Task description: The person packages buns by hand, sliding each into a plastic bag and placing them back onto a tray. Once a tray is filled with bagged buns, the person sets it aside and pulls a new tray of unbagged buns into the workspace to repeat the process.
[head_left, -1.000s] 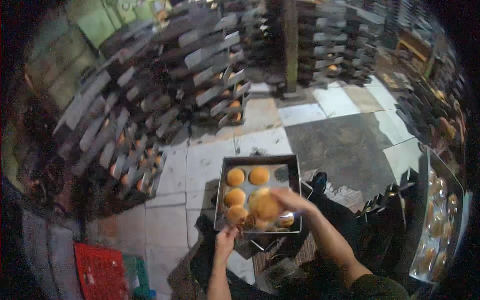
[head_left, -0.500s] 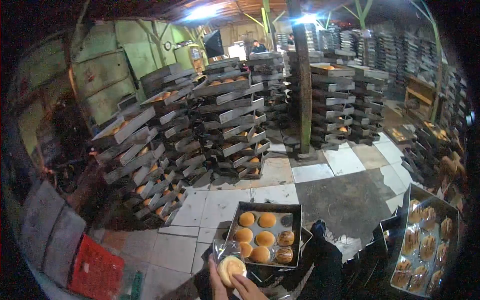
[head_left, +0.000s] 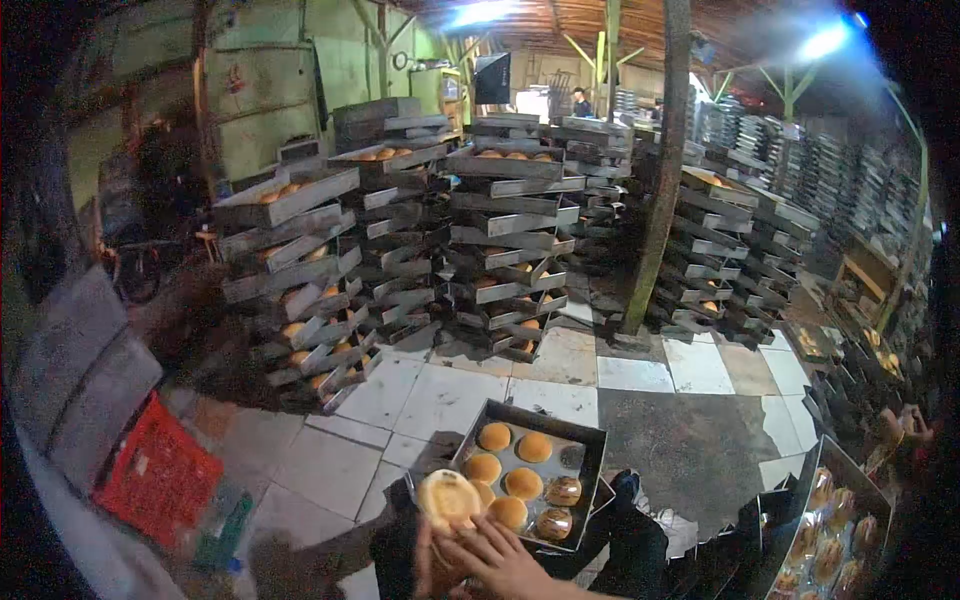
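Observation:
A round bun point(head_left: 450, 496) is held up in front of me, its pale flat side facing the camera with a small dark mark near the top. My left hand point(head_left: 432, 565) grips it from below and the left, partly hidden behind my right hand. The fingers of my right hand point(head_left: 497, 560) press together against the bun's lower edge. Whether a clear bag covers it is hard to make out. Just beyond is a dark metal tray point(head_left: 548, 412) with several golden bare buns point(head_left: 533, 447) and two buns in clear wrap point(head_left: 554, 523) on its right side.
Another tray point(head_left: 800, 520) of wrapped buns stands at lower right, near what looks like another person's hand point(head_left: 905, 425). Tall stacks of trays point(head_left: 510, 205) fill the room beyond a wooden post point(head_left: 660, 190). A red crate point(head_left: 160, 475) lies at left. A person point(head_left: 581, 103) is far back.
The bun has been raised slightly and tilted, with its pale side now more toward me. My right hand has moved further over its lower edge. The view has swung right.

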A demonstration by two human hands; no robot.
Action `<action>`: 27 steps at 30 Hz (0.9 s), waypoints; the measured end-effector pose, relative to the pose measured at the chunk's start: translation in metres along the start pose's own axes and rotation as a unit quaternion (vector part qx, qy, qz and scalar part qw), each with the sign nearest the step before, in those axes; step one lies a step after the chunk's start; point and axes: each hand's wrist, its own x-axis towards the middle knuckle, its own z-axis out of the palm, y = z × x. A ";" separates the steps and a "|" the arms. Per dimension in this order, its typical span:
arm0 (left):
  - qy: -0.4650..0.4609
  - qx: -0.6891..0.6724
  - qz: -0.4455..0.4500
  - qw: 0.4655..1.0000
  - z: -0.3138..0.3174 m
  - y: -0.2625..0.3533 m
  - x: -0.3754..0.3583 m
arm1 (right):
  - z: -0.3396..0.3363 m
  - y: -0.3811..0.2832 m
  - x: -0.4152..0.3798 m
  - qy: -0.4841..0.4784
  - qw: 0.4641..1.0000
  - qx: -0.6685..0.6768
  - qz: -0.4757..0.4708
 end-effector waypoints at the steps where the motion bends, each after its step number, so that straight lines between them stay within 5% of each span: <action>1: -0.001 -0.016 -0.001 1.000 -0.002 0.003 0.000 | 0.004 0.007 0.007 -0.004 1.000 0.001 -0.001; 5: -0.013 -0.071 -0.004 0.997 -0.007 0.020 0.000 | -0.020 0.012 0.027 0.025 0.993 0.071 -0.093; 7: -0.016 -0.093 -0.008 0.996 -0.005 0.026 0.003 | -0.034 0.004 0.026 0.131 0.979 -0.017 -0.154; 9: -0.026 -0.112 -0.013 0.993 -0.003 0.029 0.006 | -0.013 0.032 0.035 0.078 0.979 0.036 -0.185; 11: -0.036 -0.126 -0.013 0.991 -0.003 0.028 0.009 | 0.005 0.041 0.056 -0.024 0.996 -0.008 -0.091; 12: -0.041 -0.131 -0.011 0.991 0.000 0.029 0.011 | -0.003 0.025 0.067 -0.254 0.963 0.082 -0.024; 13: -0.041 -0.130 -0.012 0.991 -0.001 0.029 0.011 | 0.047 0.031 0.043 -0.181 0.961 -0.050 -0.206; 15: -0.051 -0.132 -0.011 0.990 0.002 0.031 0.012 | 0.022 0.025 0.029 -0.109 0.979 0.093 -0.142; 16: -0.049 -0.136 -0.006 0.990 0.003 0.030 0.011 | 0.029 0.025 0.016 -0.076 0.978 0.182 0.069; 17: -0.047 -0.138 -0.001 0.989 0.005 0.031 0.012 | -0.004 0.008 0.016 -0.001 0.993 0.071 0.092; 20: -0.027 -0.029 0.080 0.996 0.025 0.022 0.015 | 0.013 0.026 -0.006 0.052 0.987 0.108 0.110; 21: -0.014 0.028 0.118 0.992 0.030 0.018 0.014 | 0.012 0.029 -0.013 -0.017 0.923 0.341 0.174; 22: -0.003 0.022 0.120 0.993 0.035 0.014 0.012 | 0.007 0.030 -0.016 -0.085 0.800 0.551 0.222; 23: -0.007 0.026 0.122 0.992 0.035 0.011 0.011 | 0.003 0.030 -0.019 -0.082 0.801 0.552 0.217; 25: 0.019 0.060 0.093 0.994 0.036 0.008 0.009 | -0.004 0.029 -0.026 -0.127 0.675 0.636 0.353; 26: 0.051 0.065 0.099 0.992 0.041 0.001 0.007 | 0.011 0.037 -0.033 -0.123 0.830 0.495 0.225; 27: 0.047 0.074 0.098 0.991 0.041 -0.002 0.008 | 0.020 0.039 -0.046 -0.114 0.830 0.499 0.222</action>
